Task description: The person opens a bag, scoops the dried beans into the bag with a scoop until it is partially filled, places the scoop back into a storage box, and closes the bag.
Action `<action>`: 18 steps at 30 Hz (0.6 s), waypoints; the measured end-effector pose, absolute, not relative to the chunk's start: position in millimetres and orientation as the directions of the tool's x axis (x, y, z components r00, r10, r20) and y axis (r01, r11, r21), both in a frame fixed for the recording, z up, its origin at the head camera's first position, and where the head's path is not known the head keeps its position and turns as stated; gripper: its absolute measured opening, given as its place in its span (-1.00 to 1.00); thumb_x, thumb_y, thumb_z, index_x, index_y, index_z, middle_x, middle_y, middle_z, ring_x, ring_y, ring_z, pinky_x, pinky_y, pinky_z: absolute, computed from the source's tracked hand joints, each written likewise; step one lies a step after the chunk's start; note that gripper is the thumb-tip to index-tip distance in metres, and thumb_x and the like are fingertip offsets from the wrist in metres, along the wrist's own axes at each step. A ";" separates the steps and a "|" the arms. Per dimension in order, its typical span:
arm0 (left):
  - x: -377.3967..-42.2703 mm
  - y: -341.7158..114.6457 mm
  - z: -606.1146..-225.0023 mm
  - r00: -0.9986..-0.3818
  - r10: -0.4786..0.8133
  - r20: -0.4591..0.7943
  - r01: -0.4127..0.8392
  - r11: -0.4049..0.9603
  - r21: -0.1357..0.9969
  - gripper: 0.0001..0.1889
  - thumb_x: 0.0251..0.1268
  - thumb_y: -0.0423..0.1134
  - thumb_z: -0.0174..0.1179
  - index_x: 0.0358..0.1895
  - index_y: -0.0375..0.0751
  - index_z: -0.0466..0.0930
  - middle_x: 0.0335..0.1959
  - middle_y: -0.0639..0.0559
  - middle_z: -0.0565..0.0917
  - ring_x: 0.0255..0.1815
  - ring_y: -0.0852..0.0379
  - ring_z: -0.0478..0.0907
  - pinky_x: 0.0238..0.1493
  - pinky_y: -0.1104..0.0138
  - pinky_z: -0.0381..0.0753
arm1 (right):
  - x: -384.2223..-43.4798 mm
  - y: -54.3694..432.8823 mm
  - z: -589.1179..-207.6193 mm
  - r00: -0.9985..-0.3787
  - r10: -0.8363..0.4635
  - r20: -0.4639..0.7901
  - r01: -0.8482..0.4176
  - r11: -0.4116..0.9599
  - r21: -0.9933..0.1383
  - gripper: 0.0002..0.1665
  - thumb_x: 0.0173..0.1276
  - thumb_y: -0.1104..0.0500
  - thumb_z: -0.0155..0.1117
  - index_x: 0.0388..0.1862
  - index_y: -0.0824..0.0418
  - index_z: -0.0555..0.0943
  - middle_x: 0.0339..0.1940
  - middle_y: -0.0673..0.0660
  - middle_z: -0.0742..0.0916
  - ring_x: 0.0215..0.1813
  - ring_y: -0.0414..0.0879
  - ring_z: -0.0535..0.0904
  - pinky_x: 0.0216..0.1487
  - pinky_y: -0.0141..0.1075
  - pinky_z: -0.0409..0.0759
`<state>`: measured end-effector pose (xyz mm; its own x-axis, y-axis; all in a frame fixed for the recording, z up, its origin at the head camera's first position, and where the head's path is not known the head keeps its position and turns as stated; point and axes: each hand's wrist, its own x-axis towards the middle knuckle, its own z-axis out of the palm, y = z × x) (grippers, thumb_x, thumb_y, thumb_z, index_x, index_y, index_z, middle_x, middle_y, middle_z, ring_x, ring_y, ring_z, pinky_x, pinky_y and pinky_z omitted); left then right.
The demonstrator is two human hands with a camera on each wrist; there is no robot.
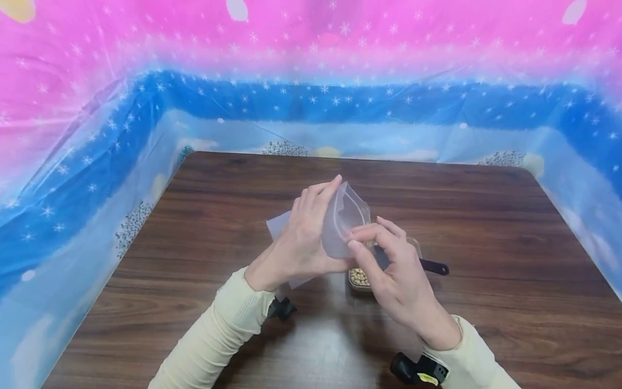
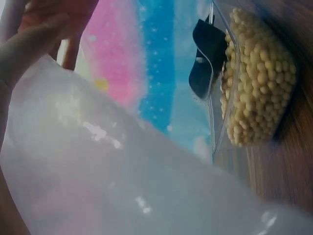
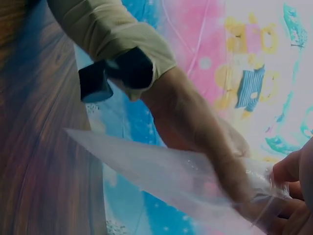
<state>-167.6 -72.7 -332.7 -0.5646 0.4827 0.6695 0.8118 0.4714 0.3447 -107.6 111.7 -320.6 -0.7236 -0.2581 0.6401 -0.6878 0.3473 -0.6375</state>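
A translucent plastic zip bag is held up between both hands, its mouth parted toward the upper right. My left hand grips the bag, thumb below and fingers along its far side. With thumb and index finger, my right hand pinches the near edge of the mouth. The bag's lower part stretches past the left hand in the right wrist view. Behind the right hand stands a clear container of yellow soybeans, partly hidden in the head view. A black scoop rests in it, its handle jutting rightward.
The brown wooden table reaches to a pink and blue patterned cloth hung around its back and sides. Dark wrist devices sit below the left and right sleeves.
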 end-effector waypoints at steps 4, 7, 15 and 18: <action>-166.6 -72.3 -332.2 -0.560 0.483 0.673 0.821 0.435 0.371 0.34 -0.41 0.20 0.57 0.51 -0.29 0.00 0.27 -0.16 0.35 0.16 0.00 0.31 0.00 0.17 0.40 | -109.1 111.9 -320.7 -0.694 -0.290 0.659 -0.716 0.380 -0.586 -0.87 0.33 0.36 0.25 -0.19 0.18 0.62 -0.15 0.02 0.75 -0.01 -0.08 0.65 0.42 0.02 0.15; -166.4 -72.3 -332.9 -0.558 0.478 0.678 0.826 0.403 0.395 0.25 -0.35 0.10 0.56 0.49 -0.28 0.05 0.27 -0.14 0.36 0.14 0.01 0.33 0.02 0.17 0.42 | -110.2 111.6 -320.3 -0.670 -0.327 0.667 -0.738 0.387 -0.552 -0.87 0.32 0.33 0.28 -0.19 0.15 0.62 -0.14 0.01 0.75 -0.01 -0.08 0.65 0.42 0.04 0.12; -167.1 -73.7 -338.7 -0.646 0.511 0.568 0.759 0.350 0.549 0.22 -0.31 0.00 0.57 0.49 -0.26 0.03 0.21 -0.10 0.33 0.16 0.09 0.30 0.08 0.30 0.53 | -110.6 108.8 -320.0 -0.651 -0.336 0.681 -0.756 0.367 -0.541 -0.83 0.29 0.33 0.31 -0.16 0.16 0.65 -0.15 0.00 0.75 -0.10 -0.09 0.68 0.38 0.09 0.19; -169.2 -73.9 -339.5 -0.675 0.506 0.537 0.727 0.333 0.600 0.16 -0.30 -0.07 0.57 0.47 -0.27 0.07 0.18 -0.07 0.33 0.15 0.12 0.31 0.08 0.30 0.54 | -110.5 110.2 -316.9 -0.642 -0.339 0.688 -0.764 0.365 -0.532 -0.84 0.33 0.29 0.29 -0.13 0.17 0.66 -0.09 0.03 0.75 -0.06 -0.08 0.68 0.38 0.08 0.20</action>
